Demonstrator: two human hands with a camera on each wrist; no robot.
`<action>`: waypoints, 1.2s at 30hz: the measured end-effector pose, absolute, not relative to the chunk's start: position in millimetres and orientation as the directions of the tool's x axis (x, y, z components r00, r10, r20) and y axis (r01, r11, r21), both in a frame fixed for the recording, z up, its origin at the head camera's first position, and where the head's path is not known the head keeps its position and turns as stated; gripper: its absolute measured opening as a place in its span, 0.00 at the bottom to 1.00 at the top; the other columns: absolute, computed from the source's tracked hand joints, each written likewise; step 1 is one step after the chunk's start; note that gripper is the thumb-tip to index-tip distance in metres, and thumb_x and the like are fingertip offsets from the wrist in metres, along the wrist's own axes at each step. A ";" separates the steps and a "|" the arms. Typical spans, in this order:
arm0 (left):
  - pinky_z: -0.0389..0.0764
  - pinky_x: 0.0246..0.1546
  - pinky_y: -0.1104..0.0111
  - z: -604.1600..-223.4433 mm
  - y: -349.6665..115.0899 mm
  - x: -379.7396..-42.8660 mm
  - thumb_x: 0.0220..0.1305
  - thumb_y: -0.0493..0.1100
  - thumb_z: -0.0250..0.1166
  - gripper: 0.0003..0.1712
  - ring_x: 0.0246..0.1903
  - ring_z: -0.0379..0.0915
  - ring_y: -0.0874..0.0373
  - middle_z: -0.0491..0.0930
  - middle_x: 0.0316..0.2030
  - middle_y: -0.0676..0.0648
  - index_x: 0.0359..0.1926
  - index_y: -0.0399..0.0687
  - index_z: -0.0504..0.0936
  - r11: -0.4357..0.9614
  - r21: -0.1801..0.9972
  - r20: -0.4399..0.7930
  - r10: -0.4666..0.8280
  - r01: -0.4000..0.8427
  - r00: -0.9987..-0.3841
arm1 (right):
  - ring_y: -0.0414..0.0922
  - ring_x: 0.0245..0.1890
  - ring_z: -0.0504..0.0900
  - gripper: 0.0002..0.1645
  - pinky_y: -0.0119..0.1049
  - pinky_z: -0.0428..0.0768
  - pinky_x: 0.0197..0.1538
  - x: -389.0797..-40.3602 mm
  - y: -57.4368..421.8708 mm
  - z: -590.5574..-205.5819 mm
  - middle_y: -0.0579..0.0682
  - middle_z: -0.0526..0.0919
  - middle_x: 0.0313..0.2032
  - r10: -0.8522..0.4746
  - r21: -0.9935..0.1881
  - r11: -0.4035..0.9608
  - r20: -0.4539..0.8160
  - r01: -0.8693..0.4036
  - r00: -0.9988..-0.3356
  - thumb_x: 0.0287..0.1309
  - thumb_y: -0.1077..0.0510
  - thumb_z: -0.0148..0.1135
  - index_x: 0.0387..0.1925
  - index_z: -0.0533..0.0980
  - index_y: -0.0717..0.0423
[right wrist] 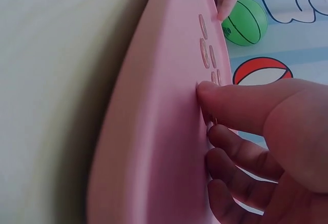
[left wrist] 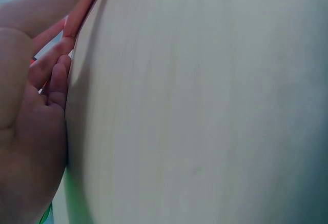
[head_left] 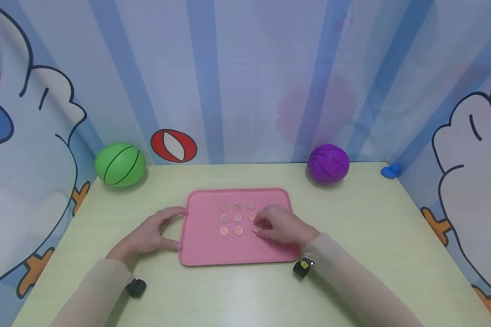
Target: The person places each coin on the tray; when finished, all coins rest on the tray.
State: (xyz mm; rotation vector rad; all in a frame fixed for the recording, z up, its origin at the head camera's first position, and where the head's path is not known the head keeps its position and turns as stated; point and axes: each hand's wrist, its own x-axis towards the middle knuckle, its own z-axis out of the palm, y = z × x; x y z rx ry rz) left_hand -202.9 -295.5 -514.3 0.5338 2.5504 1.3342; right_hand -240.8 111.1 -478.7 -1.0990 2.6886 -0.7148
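Observation:
A pink tray lies on the table, bearing several small copper-coloured coins in three rows. My left hand is spread at the tray's left edge, fingertips and thumb tip touching the rim. Over the right part of the tray, my right hand pinches the coin at the near right corner of the rows, thumb and fingertips down at the tray surface. The right wrist view shows the thumb and bent fingers around that coin, which they mostly hide.
A green ball stands at the table's back left and a purple ball at the back right. Beyond it a small blue object sits in the corner. A striped, printed curtain encloses the back and sides.

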 end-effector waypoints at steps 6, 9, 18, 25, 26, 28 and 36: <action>0.50 0.79 0.37 -515.6 -295.8 -203.4 0.44 0.50 0.88 0.56 0.79 0.52 0.40 0.64 0.77 0.46 0.75 0.58 0.71 0.517 0.827 -0.017 0.413 0.219 -0.910 | 0.38 0.34 0.80 0.11 0.33 0.83 0.43 -239.6 110.0 -478.3 0.40 0.85 0.33 -0.676 -0.500 0.632 0.019 -0.592 -0.737 0.61 0.57 0.76 0.45 0.87 0.53; 0.50 0.79 0.37 -516.3 -295.7 -203.7 0.45 0.50 0.87 0.56 0.79 0.52 0.41 0.65 0.77 0.47 0.75 0.59 0.71 0.523 0.825 -0.022 0.411 0.216 -0.911 | 0.38 0.35 0.80 0.11 0.33 0.83 0.44 -239.3 110.0 -477.9 0.41 0.86 0.34 -0.671 -0.505 0.636 0.011 -0.584 -0.741 0.61 0.58 0.76 0.45 0.87 0.54; 0.51 0.78 0.37 -516.1 -295.6 -204.2 0.45 0.51 0.87 0.56 0.79 0.51 0.40 0.64 0.77 0.47 0.75 0.60 0.71 0.536 0.818 -0.031 0.405 0.210 -0.914 | 0.38 0.36 0.82 0.10 0.35 0.85 0.47 -239.7 109.2 -478.1 0.43 0.87 0.35 -0.669 -0.493 0.638 0.026 -0.592 -0.743 0.61 0.59 0.75 0.45 0.87 0.55; 0.51 0.79 0.37 -516.8 -295.9 -204.6 0.45 0.51 0.87 0.56 0.79 0.51 0.40 0.64 0.78 0.46 0.75 0.59 0.71 0.537 0.816 -0.028 0.405 0.213 -0.914 | 0.39 0.36 0.82 0.09 0.36 0.84 0.47 -238.9 108.0 -477.9 0.42 0.87 0.34 -0.687 -0.470 0.620 0.061 -0.628 -0.724 0.61 0.58 0.75 0.43 0.87 0.55; 0.51 0.79 0.37 -516.9 -295.9 -204.6 0.45 0.51 0.87 0.56 0.79 0.51 0.40 0.64 0.77 0.46 0.75 0.59 0.71 0.536 0.817 -0.028 0.405 0.213 -0.914 | 0.39 0.36 0.82 0.09 0.36 0.84 0.47 -239.0 108.0 -478.2 0.42 0.87 0.34 -0.689 -0.467 0.619 0.062 -0.632 -0.722 0.61 0.58 0.75 0.43 0.87 0.55; 0.51 0.79 0.37 -516.9 -295.9 -204.5 0.45 0.51 0.87 0.56 0.79 0.51 0.40 0.64 0.77 0.46 0.75 0.59 0.71 0.533 0.819 -0.028 0.404 0.211 -0.914 | 0.39 0.35 0.81 0.09 0.36 0.84 0.46 -239.2 107.8 -478.5 0.41 0.86 0.33 -0.692 -0.464 0.618 0.062 -0.635 -0.719 0.61 0.58 0.75 0.43 0.87 0.55; 0.49 0.78 0.36 -515.7 -295.6 -204.0 0.45 0.50 0.87 0.56 0.79 0.51 0.40 0.64 0.78 0.46 0.75 0.58 0.71 0.524 0.825 -0.023 0.409 0.214 -0.912 | 0.39 0.34 0.79 0.09 0.35 0.82 0.44 -238.2 106.4 -477.0 0.40 0.84 0.32 -0.691 -0.461 0.623 0.056 -0.632 -0.721 0.61 0.56 0.76 0.42 0.87 0.54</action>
